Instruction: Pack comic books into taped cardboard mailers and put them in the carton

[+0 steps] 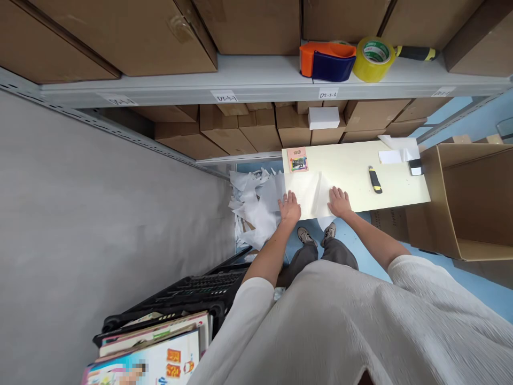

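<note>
A thin, translucent white sheet (306, 193) lies over the left part of the pale tabletop (396, 187), with a raised fold near its right side. My left hand (289, 207) rests flat on the sheet's left part, fingers spread. On its right part lies my right hand (339, 202), fingers stretched out. Just behind the sheet is a small pink card with a picture (297, 160). A yellow and black cutter (375, 179) lies to the right of my right hand. White papers (390, 156) and a dark phone-like object (416, 167) sit at the far right.
Crumpled white paper (252, 206) is heaped left of the table. An open carton (449, 200) stands right. The shelf (260, 72) ahead bears a tape dispenser (332, 63), a tape roll (373, 60) and boxes. Books (152, 358) and a black crate (192, 291) are lower left.
</note>
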Demonstrator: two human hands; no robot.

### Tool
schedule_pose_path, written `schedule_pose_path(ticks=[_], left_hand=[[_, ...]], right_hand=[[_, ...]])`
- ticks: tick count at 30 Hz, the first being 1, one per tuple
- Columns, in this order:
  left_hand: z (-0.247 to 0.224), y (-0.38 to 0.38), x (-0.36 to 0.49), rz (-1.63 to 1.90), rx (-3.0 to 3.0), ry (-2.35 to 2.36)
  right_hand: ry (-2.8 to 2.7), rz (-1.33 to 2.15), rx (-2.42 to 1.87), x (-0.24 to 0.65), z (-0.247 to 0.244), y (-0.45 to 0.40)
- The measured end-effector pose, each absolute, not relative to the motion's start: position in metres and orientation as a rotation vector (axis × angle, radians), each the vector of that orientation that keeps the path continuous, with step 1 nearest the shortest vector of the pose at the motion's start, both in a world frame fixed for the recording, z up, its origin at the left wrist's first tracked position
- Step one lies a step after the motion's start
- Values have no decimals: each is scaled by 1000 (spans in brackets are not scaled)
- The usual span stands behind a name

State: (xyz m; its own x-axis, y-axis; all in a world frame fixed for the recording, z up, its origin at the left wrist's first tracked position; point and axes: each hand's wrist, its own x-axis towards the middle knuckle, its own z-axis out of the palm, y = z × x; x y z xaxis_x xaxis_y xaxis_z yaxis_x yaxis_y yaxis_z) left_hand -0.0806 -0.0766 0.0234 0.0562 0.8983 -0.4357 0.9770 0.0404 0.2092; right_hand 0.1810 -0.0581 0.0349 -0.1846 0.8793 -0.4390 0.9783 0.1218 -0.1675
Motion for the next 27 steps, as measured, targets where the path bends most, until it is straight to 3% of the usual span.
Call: schedule_pose_path(ticks=[8, 14, 18, 27], left_hand=[[25, -84, -91, -203, 1876, 1982], [28, -84, -81, -58, 2125, 1589], [26, -84, -68, -102, 2100, 1564], [32, -89, -60, -165, 2072, 1663]], right_hand=[[2190, -582, 1857, 184, 45, -48], [2199, -595, 1835, 193, 52, -20], [2221, -539, 1996, 194, 54, -14], [1949, -804, 2146, 184, 40, -35]])
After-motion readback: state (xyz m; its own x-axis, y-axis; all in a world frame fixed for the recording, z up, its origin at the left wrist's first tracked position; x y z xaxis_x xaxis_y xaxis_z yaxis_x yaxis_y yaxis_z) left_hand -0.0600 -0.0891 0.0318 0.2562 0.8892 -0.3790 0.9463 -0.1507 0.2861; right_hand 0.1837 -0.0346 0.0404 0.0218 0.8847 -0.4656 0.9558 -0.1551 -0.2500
